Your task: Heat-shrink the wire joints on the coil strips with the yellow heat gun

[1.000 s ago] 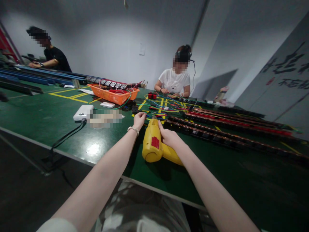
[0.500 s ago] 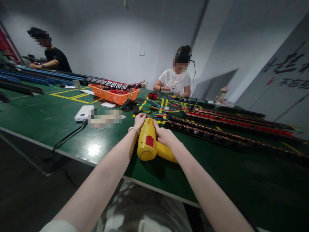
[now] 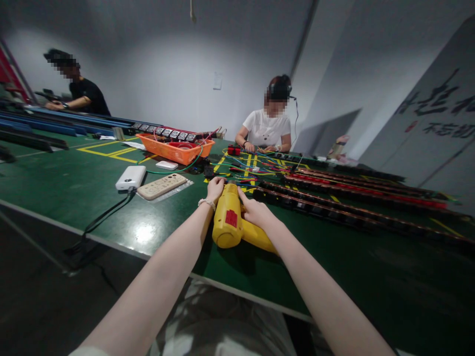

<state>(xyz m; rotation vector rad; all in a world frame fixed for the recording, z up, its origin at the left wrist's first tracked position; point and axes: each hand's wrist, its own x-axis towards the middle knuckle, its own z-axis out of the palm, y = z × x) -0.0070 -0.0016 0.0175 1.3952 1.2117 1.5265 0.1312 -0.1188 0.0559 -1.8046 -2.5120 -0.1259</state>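
Note:
A yellow heat gun [image 3: 227, 222] with a red label lies on the green table in front of me, its nozzle pointing away. My left hand [image 3: 215, 188] is just left of the nozzle, fingers bent and closed; what they hold is hidden. On the other side, my right hand [image 3: 256, 211] rests close against the gun's body, above the handle [image 3: 258, 237], with its fingers curled and the index finger toward the nozzle. The gun hides its fingertips and anything in them. Just beyond both hands lie thin coloured wires [image 3: 256, 169], some ending near the nozzle.
Long black strips with copper wires [image 3: 315, 205] stretch away to the right. At left are an orange basket [image 3: 166, 148], a white power bank [image 3: 131, 178] with a black cable, and a beige phone case [image 3: 162, 186]. Two co-workers sit across the table [image 3: 111, 212].
The view has shifted slightly. Both hands and the heat gun keep nearly the same places relative to each other.

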